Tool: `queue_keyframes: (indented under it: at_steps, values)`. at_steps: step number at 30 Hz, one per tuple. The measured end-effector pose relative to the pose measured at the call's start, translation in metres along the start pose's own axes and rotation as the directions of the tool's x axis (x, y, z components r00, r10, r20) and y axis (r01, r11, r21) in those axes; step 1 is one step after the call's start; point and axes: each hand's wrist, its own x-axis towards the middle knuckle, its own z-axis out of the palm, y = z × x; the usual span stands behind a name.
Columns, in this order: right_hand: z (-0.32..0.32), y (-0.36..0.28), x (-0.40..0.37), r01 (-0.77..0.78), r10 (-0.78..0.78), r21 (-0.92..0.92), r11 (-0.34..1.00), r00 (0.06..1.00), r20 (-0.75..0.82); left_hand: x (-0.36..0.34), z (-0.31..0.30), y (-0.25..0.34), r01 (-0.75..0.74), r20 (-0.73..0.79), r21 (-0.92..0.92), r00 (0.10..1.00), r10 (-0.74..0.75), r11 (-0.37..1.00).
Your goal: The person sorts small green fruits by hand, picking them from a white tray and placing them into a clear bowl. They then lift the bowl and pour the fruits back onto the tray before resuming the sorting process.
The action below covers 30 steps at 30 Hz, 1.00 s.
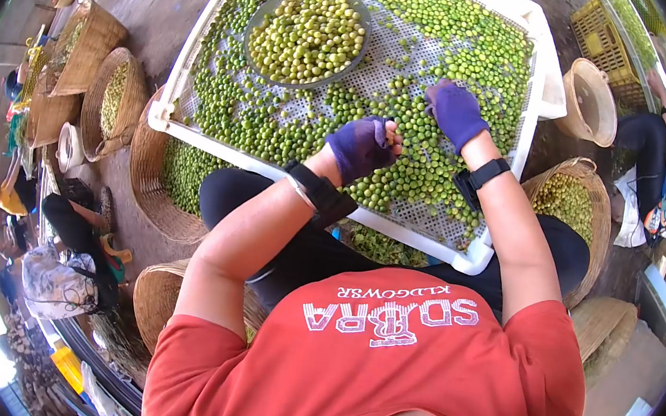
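A white-framed mesh tray lies before me, spread with small round green fruits. My left hand, in a purple glove with bare fingertips, is closed above the near middle of the tray. A small pale spot shows at its fingertips; I cannot make out what it holds. To its right, my right hand, also purple-gloved, is curled with its fingers down at the fruits, and its fingertips are hidden. A round clear bowl heaped with yellower green fruits sits on the tray, beyond my left hand.
Wicker baskets of fruit stand close by, one left of the tray and one at right. A beige tub and a yellow crate are farther right. Other people sit at the left and right.
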Motion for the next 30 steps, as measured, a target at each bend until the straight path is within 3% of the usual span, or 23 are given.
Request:
queue_keyframes:
  at_steps: [1, 3, 6, 7, 8, 9, 10, 11, 12, 14, 17, 18, 20, 22, 24, 25, 26, 27, 29, 30]
  values:
    - [-0.003, -0.004, 0.000, -0.007, 0.009, -0.037, 0.999, 0.998, 0.059, -0.001, 0.002, -0.005, -0.036, -0.014, 0.080, 0.999, 0.037, 0.996]
    - [-0.004, -0.009, -0.002, -0.011, 0.013, -0.054, 0.998, 0.999, 0.049, -0.001, 0.002, -0.001, 0.384, 0.058, -0.027, 0.922, -0.382, 0.923]
    - [-0.004, -0.011, -0.001, 0.006, -0.005, -0.054, 0.998, 1.000, 0.015, 0.001, 0.001, -0.022, 0.317, 0.008, -0.075, 0.948, -0.317, 0.945]
    - [-0.007, -0.017, 0.000, -0.010, 0.013, -0.069, 0.998, 0.999, 0.032, 0.004, 0.001, -0.028, 0.428, 0.029, -0.532, 0.872, -0.489, 0.731]
    - [-0.009, -0.023, 0.000, -0.029, 0.033, -0.084, 0.996, 0.998, 0.050, 0.009, 0.003, -0.034, 0.407, 0.137, -0.853, 0.778, -0.613, 0.326]
    - [-0.005, -0.025, 0.000, -0.028, 0.034, -0.107, 0.994, 0.998, 0.048, 0.012, 0.005, -0.040, 0.260, 0.298, -0.953, 0.696, -0.654, -0.158]
    - [0.000, -0.026, 0.001, -0.029, 0.035, -0.132, 0.991, 0.998, 0.044, 0.012, 0.007, -0.048, 0.225, 0.296, -0.955, 0.766, -0.570, -0.193]
    - [0.005, -0.025, 0.002, -0.029, 0.035, -0.158, 0.987, 0.999, 0.039, 0.009, 0.011, -0.056, 0.305, 0.165, -0.938, 0.813, -0.559, 0.167]
    - [0.004, -0.021, 0.001, -0.004, 0.004, -0.083, 0.997, 1.000, -0.010, 0.006, 0.014, -0.053, 0.337, 0.049, -0.795, 0.864, -0.501, 0.504]
    - [0.006, -0.016, -0.001, -0.012, 0.012, -0.003, 1.000, 0.999, -0.052, 0.007, 0.011, -0.050, 0.283, 0.222, -0.959, 0.780, -0.585, 0.013]
    - [0.010, -0.010, 0.003, -0.029, 0.037, 0.133, 0.991, 0.997, -0.062, 0.011, 0.005, -0.028, 0.226, 0.313, -0.950, 0.734, -0.603, -0.218]
    - [0.005, -0.013, 0.006, -0.031, 0.040, 0.191, 0.981, 0.998, -0.041, 0.009, 0.015, -0.055, 0.313, 0.217, -0.946, 0.811, -0.543, 0.089]
    - [-0.004, -0.027, 0.009, 0.015, 0.012, 0.373, 0.928, 0.997, -0.070, 0.009, 0.023, -0.065, 0.245, 0.002, -0.794, 0.917, -0.399, 0.557]
    - [-0.043, -0.059, 0.010, 0.133, -0.125, 0.508, 0.851, 0.991, -0.049, 0.013, 0.022, -0.062, 0.212, -0.026, -0.820, 0.914, -0.405, 0.532]
    - [-0.051, -0.062, 0.020, 0.191, -0.175, 0.594, 0.781, 0.981, -0.085, 0.025, 0.010, -0.034, 0.192, 0.156, -0.981, 0.813, -0.561, 0.005]
    - [-0.039, -0.053, 0.031, 0.065, -0.041, 0.648, 0.759, 0.998, -0.052, 0.029, 0.005, -0.028, 0.134, 0.270, -0.955, 0.762, -0.589, -0.265]
    - [-0.021, -0.037, 0.048, 0.109, -0.018, 0.502, 0.858, 0.983, -0.183, 0.031, 0.004, -0.030, 0.123, 0.295, -0.951, 0.642, -0.707, -0.285]
    - [-0.006, -0.019, 0.063, 0.127, -0.016, 0.341, 0.932, 0.950, -0.312, 0.030, 0.003, -0.032, 0.146, 0.272, -0.961, 0.652, -0.708, -0.235]
    - [0.005, 0.001, 0.082, 0.015, -0.017, -0.010, 1.000, 0.968, -0.252, 0.025, 0.000, -0.037, 0.195, 0.228, -0.972, 0.670, -0.706, -0.129]
    - [0.009, 0.004, 0.087, 0.024, -0.015, 0.033, 0.999, 0.963, -0.270, 0.024, -0.002, -0.030, 0.191, 0.177, -0.980, 0.686, -0.706, -0.060]
